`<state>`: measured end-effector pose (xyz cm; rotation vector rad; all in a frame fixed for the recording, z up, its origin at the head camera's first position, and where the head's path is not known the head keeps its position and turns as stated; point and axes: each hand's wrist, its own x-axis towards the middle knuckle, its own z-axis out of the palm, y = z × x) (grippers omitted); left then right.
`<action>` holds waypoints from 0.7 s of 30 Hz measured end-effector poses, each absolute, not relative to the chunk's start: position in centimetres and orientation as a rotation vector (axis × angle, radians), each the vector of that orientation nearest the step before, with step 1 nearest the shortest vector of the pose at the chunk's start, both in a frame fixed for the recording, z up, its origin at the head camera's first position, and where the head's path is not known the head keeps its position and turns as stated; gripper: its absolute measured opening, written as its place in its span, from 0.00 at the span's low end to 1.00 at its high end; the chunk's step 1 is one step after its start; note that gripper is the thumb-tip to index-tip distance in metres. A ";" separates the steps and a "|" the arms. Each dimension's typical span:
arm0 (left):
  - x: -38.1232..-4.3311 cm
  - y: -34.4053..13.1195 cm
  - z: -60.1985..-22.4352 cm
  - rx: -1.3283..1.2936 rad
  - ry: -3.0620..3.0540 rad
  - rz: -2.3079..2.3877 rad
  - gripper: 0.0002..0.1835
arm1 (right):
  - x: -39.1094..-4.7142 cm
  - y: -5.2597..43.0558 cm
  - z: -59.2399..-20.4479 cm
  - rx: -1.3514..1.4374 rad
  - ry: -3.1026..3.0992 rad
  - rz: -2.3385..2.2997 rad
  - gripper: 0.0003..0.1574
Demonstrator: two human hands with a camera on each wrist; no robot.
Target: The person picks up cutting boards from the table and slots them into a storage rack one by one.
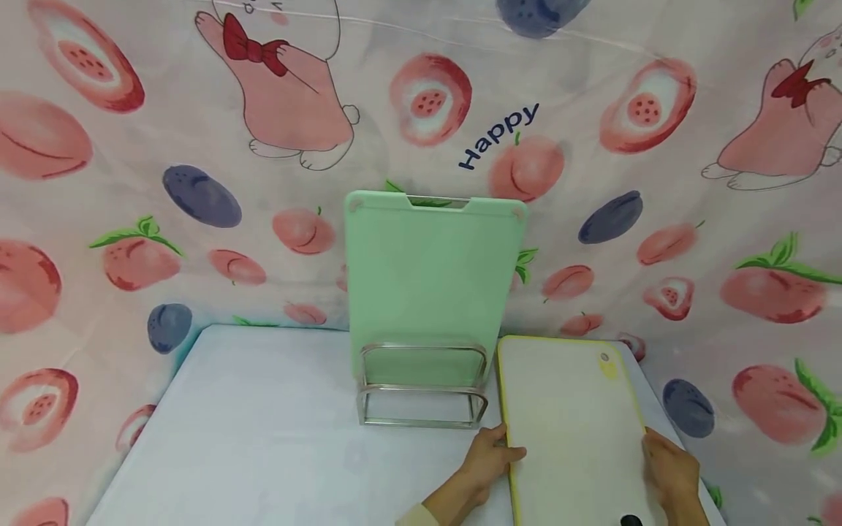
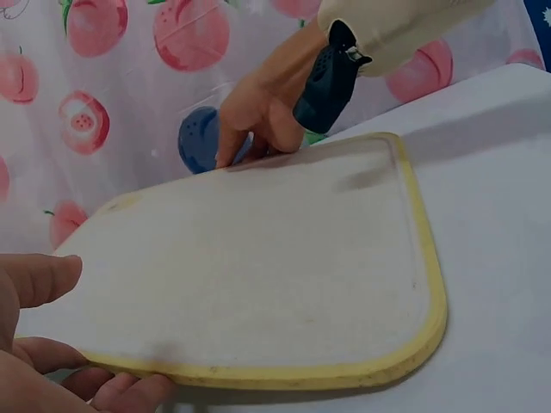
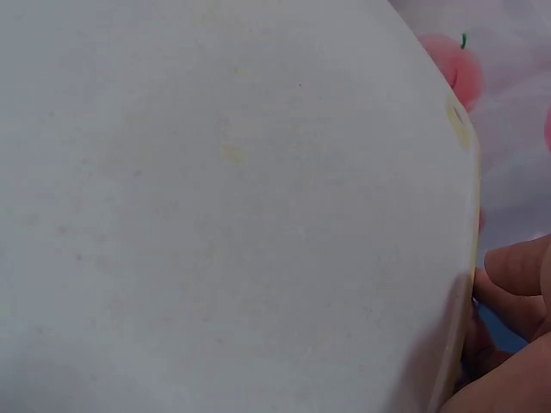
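A white cutting board (image 1: 571, 424) with a yellow rim and a corner hole lies along the right side of the table, partly cut off by the head view's lower edge. My left hand (image 1: 485, 464) holds its left edge, the thumb over the top face. In the left wrist view the fingers (image 2: 129, 391) curl under the yellow rim, and a shadow shows beneath it. On the opposite edge my right hand (image 1: 674, 471) grips the board, with its fingers (image 3: 508, 301) bent around the side in the right wrist view.
Left of the white board, a green cutting board (image 1: 434, 277) stands upright in a metal wire rack (image 1: 421, 389). The white table (image 1: 263, 438) extends to the left. A fruit-patterned cloth (image 1: 559, 88) hangs behind and around the table.
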<state>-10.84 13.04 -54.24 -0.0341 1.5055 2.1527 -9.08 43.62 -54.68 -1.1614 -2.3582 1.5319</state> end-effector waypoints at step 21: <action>-11.0 12.8 -52.1 0.101 1.617 2.134 0.34 | -9.3 42.9 -52.8 -1.129 -2.033 1.708 0.32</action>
